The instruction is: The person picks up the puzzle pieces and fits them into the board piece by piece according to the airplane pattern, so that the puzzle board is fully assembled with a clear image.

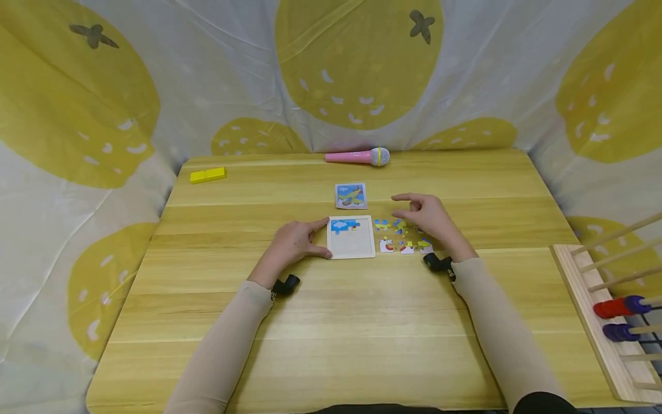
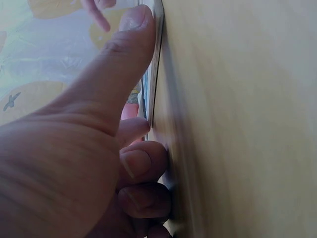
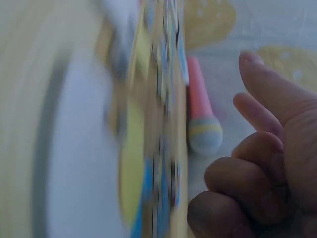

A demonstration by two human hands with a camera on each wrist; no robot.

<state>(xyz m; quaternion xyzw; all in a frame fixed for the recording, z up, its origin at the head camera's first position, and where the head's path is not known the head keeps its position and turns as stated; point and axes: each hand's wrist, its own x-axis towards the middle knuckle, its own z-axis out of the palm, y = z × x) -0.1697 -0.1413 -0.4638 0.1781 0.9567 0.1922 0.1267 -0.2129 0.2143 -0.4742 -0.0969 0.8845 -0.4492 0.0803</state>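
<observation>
In the head view, my left hand (image 1: 293, 241) touches the left edge of a square puzzle board (image 1: 354, 244), its index finger by the upper corner and its thumb by the lower one. The left wrist view shows the thumb (image 2: 126, 54) against the board's side and the other fingers bent. Blue sky puzzle pieces (image 1: 341, 225) fill the board's upper left. My right hand (image 1: 426, 215) hovers over loose puzzle pieces (image 1: 407, 247) right of the board, thumb and index finger apart with nothing between them. Its other fingers curl in the right wrist view (image 3: 237, 173).
A picture card (image 1: 351, 196) with a yellow airplane lies behind the board. Farther back is a pink microphone (image 1: 357, 157). Yellow blocks (image 1: 208, 175) lie at the back left. A wooden abacus (image 1: 595, 322) stands at the table's right edge.
</observation>
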